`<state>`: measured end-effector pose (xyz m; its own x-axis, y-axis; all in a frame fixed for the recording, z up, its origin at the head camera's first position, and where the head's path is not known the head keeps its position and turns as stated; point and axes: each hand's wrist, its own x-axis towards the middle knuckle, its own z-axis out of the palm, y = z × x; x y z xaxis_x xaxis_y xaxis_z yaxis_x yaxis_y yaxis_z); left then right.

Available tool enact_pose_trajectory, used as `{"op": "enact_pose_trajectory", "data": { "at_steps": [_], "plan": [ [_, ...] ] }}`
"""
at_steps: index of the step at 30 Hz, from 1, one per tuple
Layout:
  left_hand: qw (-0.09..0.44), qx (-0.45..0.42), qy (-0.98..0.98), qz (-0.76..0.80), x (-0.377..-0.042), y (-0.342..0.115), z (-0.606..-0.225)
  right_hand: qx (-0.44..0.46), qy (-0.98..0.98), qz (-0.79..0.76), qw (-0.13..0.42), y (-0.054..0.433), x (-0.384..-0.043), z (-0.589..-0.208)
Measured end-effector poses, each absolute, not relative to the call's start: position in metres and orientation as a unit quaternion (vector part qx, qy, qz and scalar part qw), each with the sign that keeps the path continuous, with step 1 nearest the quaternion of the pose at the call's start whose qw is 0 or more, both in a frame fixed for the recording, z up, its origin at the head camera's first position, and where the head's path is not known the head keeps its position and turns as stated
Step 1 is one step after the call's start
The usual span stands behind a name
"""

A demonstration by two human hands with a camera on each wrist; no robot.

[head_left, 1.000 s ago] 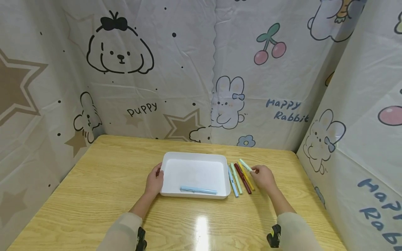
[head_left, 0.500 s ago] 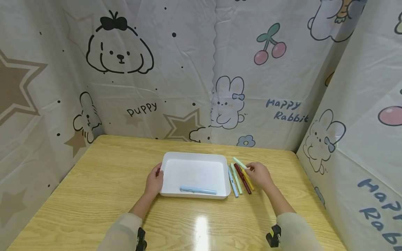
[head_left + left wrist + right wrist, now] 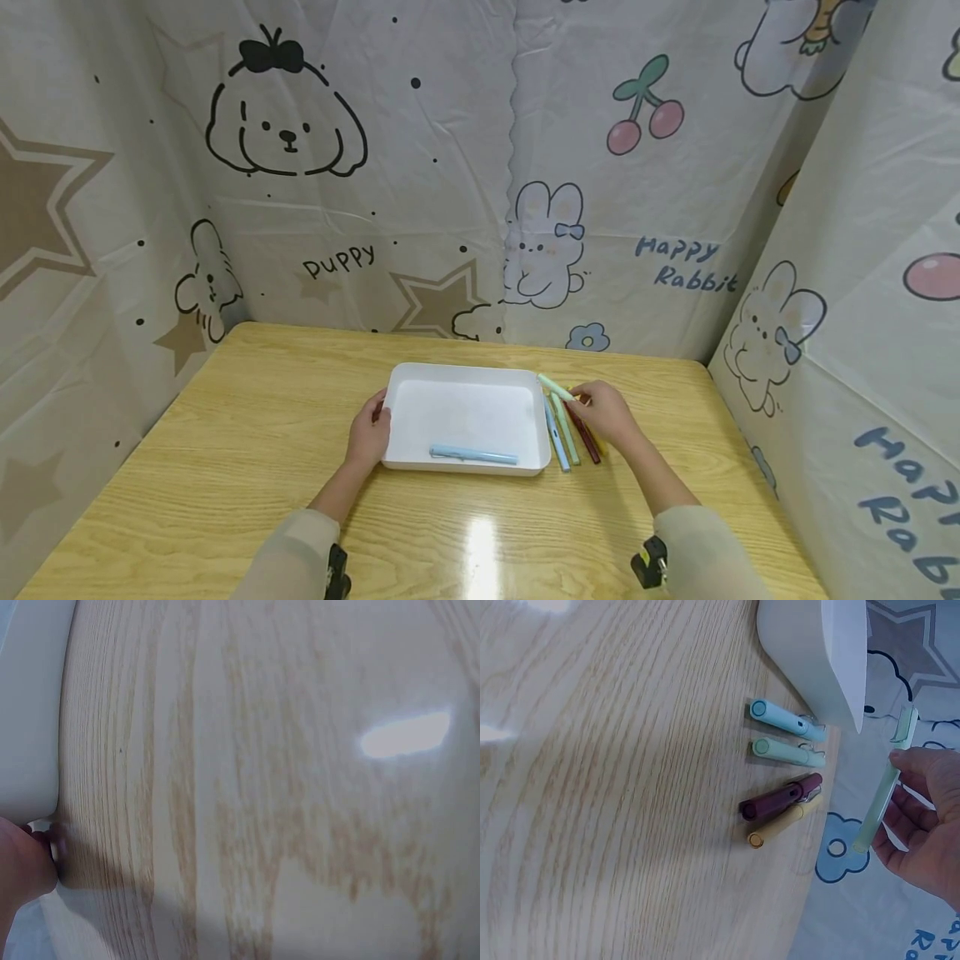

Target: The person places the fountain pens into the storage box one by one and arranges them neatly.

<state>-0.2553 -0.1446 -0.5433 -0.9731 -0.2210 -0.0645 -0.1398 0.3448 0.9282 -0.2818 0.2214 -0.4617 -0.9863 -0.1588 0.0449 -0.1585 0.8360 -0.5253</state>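
Note:
My right hand pinches a light green pen between thumb and fingers. In the right wrist view that pen is raised above the table, its clip end pointing away from the palm. The far end of it reaches the right rim of a shallow white tray in the head view. At the tray's left side my left hand grips the edge, thumb near the rim; its other fingers are mostly hidden. One light blue pen lies inside the tray along the near wall.
Right of the tray several pens lie side by side on the wooden table: light blue, light green, dark red and yellow. A printed cloth hangs behind the table and on both sides.
My right hand has carried the light green pen leftward, from beyond the yellow pen over the row to the tray's right rim. The left hand and tray stay put.

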Motion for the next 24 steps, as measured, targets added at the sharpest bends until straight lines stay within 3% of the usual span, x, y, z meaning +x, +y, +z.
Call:
{"op": "enact_pose_trajectory", "data": {
  "at_steps": [24],
  "plan": [
    [0.036,0.113,-0.819,-0.561,-0.253,-0.144,-0.538,-0.129,0.956,-0.261,0.016,0.201,-0.281,-0.459]
  ]
}}
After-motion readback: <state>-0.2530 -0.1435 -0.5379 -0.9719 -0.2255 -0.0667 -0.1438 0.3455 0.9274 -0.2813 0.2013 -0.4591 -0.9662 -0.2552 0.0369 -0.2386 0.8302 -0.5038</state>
